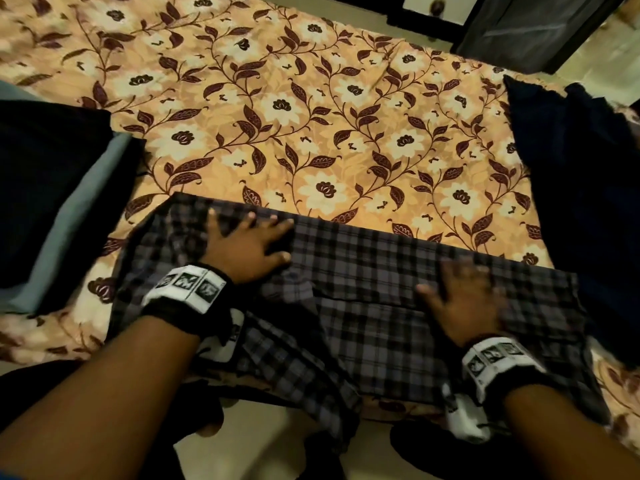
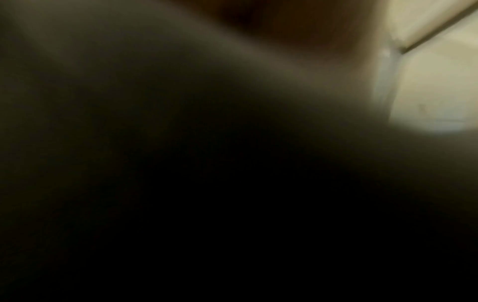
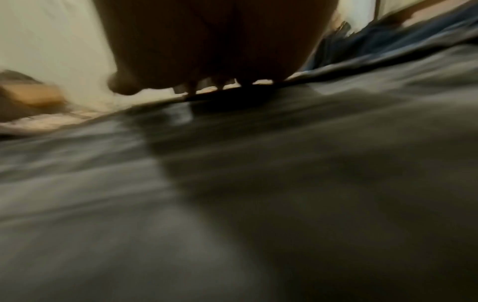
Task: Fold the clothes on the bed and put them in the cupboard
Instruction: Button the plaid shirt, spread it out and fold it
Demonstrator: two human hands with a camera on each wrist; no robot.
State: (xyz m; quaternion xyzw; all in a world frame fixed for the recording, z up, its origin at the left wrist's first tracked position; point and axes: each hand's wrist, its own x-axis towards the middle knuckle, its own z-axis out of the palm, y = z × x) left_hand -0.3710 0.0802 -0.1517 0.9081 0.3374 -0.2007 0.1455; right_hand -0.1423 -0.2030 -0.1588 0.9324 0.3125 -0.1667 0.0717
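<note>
A grey and black checked garment (image 1: 363,271) lies spread along the near edge of the bed, with part of it hanging over the edge. My left hand (image 1: 247,242) lies flat on its left part, fingers straight and spread. On its right part my right hand (image 1: 464,299) presses flat, blurred by motion. In the right wrist view the right hand (image 3: 207,51) is seen from behind, resting on the grey cloth (image 3: 232,183). The left wrist view is dark and blurred.
The bed carries an orange floral sheet (image 1: 311,116). A folded stack of black and grey-blue clothes (image 1: 52,202) sits at the left. A dark blue garment (image 1: 581,188) lies at the right. A dark cupboard (image 1: 533,26) stands at the far right beyond the bed.
</note>
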